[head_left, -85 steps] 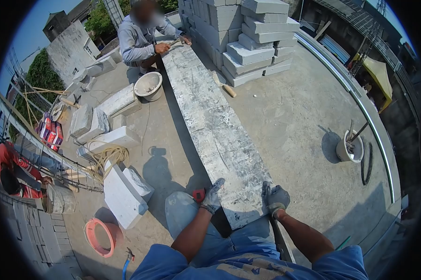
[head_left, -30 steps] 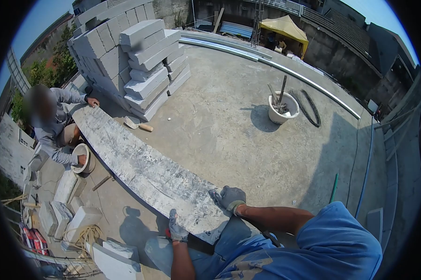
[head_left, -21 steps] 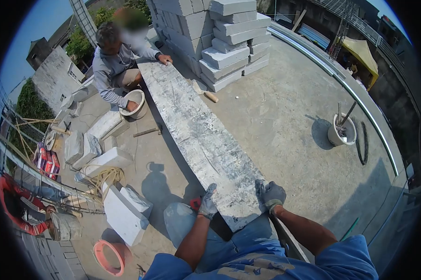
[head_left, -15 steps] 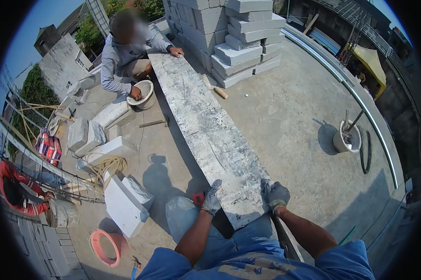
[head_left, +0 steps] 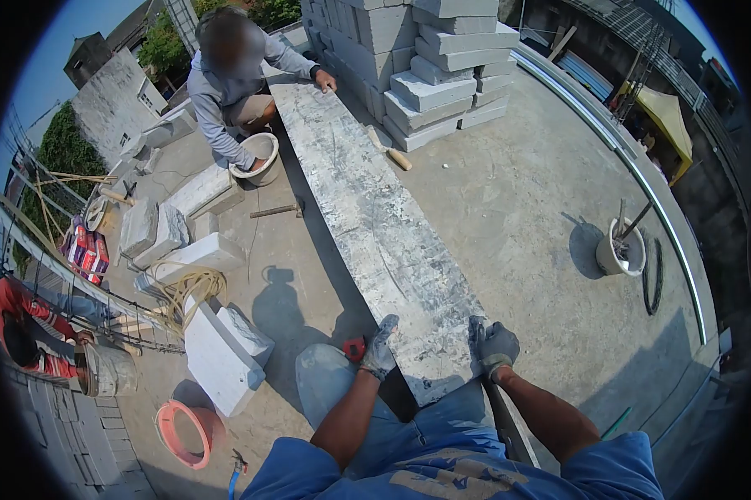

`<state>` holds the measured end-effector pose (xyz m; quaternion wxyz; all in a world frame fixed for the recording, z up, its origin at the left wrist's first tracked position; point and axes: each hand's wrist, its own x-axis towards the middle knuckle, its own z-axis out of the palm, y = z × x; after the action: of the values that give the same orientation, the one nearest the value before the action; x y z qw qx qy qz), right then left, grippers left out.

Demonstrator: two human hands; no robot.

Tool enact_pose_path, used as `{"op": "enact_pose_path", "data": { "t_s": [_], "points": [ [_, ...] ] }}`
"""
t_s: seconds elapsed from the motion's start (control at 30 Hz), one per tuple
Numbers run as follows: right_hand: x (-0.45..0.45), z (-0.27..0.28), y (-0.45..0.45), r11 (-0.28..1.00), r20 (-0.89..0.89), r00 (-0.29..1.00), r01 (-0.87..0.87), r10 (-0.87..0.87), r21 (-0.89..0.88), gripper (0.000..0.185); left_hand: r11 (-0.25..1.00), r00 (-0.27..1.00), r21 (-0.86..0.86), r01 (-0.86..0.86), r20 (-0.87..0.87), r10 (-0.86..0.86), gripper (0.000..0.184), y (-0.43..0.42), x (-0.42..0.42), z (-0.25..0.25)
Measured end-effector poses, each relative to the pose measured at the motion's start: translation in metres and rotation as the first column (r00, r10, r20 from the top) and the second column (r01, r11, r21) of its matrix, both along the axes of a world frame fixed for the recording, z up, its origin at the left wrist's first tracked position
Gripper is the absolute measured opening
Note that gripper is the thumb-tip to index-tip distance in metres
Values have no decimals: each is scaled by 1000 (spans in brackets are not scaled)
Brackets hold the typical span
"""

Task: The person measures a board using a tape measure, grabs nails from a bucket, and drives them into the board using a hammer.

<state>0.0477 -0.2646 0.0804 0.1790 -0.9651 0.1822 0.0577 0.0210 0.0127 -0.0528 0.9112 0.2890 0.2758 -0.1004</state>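
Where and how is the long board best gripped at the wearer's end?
The board is probably best held by its two long edges near that end, one hand from each side: it is flat and much longer than wide. The left hand and right hand are at these edges.

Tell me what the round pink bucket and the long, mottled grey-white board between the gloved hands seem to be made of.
The round pink bucket: probably plastic, dull in finish, judging by its even colour and thin rim. The long, mottled grey-white board: possibly wood from its plank shape, matt and rough; pale and dark blotches cover it, so the material beneath is uncertain.
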Motion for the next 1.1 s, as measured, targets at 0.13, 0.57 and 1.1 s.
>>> {"op": "enact_pose_path", "data": {
  "t_s": [0.13,0.57,1.1],
  "points": [
    [1,1,-1,1000,-21,1000,11,-11,16,42,999,999,52,-7,48,4,55,-1,-1,2],
    [3,8,0,1000,-89,996,12,-11,10,47,999,999,-48,-4,52,6,58,2,-2,3],
    [1,3,0,1000,-30,1000,0,0,13,45,995,1000,97,7,15,-9,57,-1,-2,18]
  ]
}}
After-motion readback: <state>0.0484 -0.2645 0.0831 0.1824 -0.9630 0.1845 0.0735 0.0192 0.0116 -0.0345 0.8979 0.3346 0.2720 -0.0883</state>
